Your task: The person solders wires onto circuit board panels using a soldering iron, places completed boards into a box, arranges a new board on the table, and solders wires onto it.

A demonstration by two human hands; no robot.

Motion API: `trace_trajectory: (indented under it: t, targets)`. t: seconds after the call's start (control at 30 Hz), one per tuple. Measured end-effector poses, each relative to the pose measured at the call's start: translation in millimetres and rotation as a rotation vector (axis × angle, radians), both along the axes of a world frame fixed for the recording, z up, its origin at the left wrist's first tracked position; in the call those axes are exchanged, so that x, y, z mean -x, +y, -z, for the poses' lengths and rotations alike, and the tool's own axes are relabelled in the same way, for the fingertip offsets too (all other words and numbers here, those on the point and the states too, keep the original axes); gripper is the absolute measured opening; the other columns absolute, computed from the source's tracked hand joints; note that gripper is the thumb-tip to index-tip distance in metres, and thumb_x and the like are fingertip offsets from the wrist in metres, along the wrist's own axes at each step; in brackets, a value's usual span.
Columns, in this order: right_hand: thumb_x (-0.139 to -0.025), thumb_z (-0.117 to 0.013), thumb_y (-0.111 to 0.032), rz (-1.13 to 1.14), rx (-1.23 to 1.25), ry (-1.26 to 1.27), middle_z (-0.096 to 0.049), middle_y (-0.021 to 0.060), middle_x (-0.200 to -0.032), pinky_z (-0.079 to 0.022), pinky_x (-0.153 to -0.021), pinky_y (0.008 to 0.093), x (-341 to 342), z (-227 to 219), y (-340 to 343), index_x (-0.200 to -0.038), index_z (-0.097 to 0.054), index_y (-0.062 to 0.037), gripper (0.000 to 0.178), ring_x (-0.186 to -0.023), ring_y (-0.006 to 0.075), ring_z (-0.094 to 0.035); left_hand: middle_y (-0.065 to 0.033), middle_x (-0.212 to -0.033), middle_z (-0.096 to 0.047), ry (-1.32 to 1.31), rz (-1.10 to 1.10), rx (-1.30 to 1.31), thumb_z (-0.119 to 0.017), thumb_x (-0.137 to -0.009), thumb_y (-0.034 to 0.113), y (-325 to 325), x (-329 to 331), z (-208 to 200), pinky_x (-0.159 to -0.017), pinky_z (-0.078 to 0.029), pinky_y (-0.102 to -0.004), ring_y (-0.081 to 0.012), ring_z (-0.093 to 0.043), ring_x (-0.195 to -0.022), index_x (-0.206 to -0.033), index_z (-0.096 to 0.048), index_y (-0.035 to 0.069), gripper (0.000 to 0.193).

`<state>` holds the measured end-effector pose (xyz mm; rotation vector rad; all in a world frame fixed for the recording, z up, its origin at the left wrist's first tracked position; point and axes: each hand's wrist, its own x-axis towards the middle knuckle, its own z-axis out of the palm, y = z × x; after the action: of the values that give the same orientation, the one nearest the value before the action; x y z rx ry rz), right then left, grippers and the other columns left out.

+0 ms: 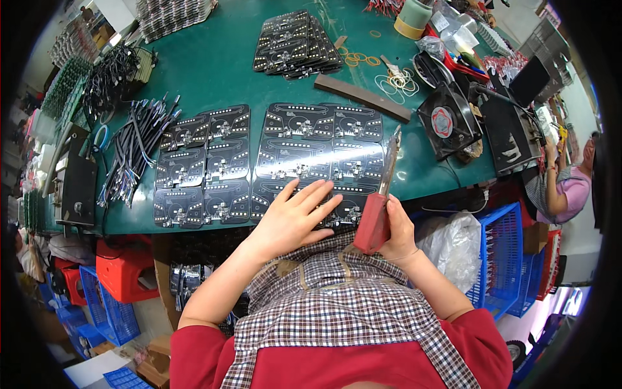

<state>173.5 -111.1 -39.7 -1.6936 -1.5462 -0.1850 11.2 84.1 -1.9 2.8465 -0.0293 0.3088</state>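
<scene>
My left hand (295,217) lies palm down with fingers spread over the near edge of a panel of black circuit boards (295,152). In my right hand (398,230), to the right of that panel, is a red-handled tool (374,220) with a long, narrow metal part pointing away from me; its exact kind is unclear. A second panel of black circuit boards (228,154) lies to the left. Both carry small pale components and rows of light dots. My left hand and the tool hide part of the right panel's near rows.
More black boards (291,42) are stacked at the back. A dark bar (361,97), rubber bands (359,58) and a black fan (447,120) lie to the right. Bundled cables (139,146) lie left. A blue basket (499,259) and red stool (126,269) stand below the table.
</scene>
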Motion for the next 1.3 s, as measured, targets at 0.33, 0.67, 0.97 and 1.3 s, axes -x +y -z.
trace_trajectory:
  t: [0.33,0.67,0.97,1.3]
  targets:
    - [-0.063,-0.078,-0.01,-0.022,-0.008,0.034,-0.057,0.0175,-0.104,-0.044,-0.091,0.0532,-5.1,11.3,-3.3,-0.135,-0.028,-0.0052,0.089,-0.092,0.035,-0.06,-0.0113,-0.147,-0.026,0.325,-0.681,-0.08,-0.078,-0.058,0.042,54.8,98.0,-15.8,-0.102,-0.017,-0.0647,-0.0375,-0.017,-0.137,-0.138,-0.038,0.026,0.09]
    - [-0.06,-0.082,-0.012,-0.033,-0.013,0.066,-0.057,0.0203,-0.111,-0.046,-0.09,0.0455,-7.8,19.6,-8.5,-0.141,-0.022,-0.0068,0.1,-0.1,0.04,-0.057,-0.0052,-0.141,-0.039,0.134,-0.572,-0.003,-0.078,-0.058,0.022,63.1,112.8,-15.9,-0.105,-0.023,-0.055,-0.0322,-0.026,-0.135,-0.128,-0.051,0.02,0.075]
    - [-0.063,-0.08,-0.012,-0.027,-0.016,0.043,-0.058,0.018,-0.106,-0.043,-0.092,0.0509,-7.8,17.1,-6.3,-0.14,-0.023,-0.0067,0.096,-0.093,0.036,-0.06,-0.0049,-0.139,-0.043,-0.023,-0.559,0.05,-0.077,-0.059,0.028,59.6,96.6,-5.7,-0.101,-0.024,-0.0605,-0.033,-0.034,-0.131,-0.126,-0.054,0.026,0.071]
    - [-0.061,-0.081,-0.013,-0.009,0.127,0.134,-0.057,0.015,-0.102,-0.044,-0.091,0.0526,-10.2,20.5,-9.6,-0.137,-0.026,-0.0071,0.094,-0.088,0.0339,-0.06,-0.0018,-0.136,-0.045,0.111,-0.481,0.004,-0.079,-0.056,0.03,45.6,76.4,-6.2,-0.104,-0.02,-0.0586,-0.0293,-0.031,-0.133,-0.12,-0.059,0.025,0.068]
